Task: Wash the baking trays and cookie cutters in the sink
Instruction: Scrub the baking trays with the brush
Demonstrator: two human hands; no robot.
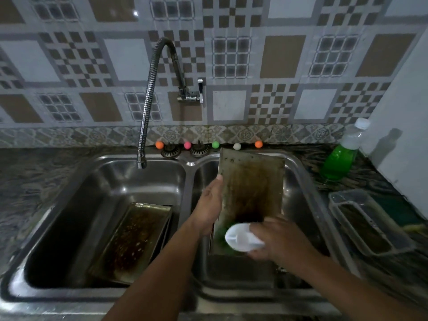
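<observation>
A stained metal baking tray [251, 181] stands tilted in the right basin of the double steel sink [188, 163]. My left hand [209, 205] grips its left edge. My right hand [281, 242] is closed around a white-handled scrub brush [242, 238] pressed against the tray's lower part, with green bristles or soap showing under it. A second dirty baking tray [134, 239] lies slanted in the left basin, stacked on another one. No cookie cutters can be made out.
A flexible tap spout [146, 126] hangs over the left basin, its lever [200, 90] on the tiled wall. A bottle of green dish soap [342, 156] and a clear plastic container [368, 225] sit on the right counter. Small coloured balls [215, 144] line the sink's back rim.
</observation>
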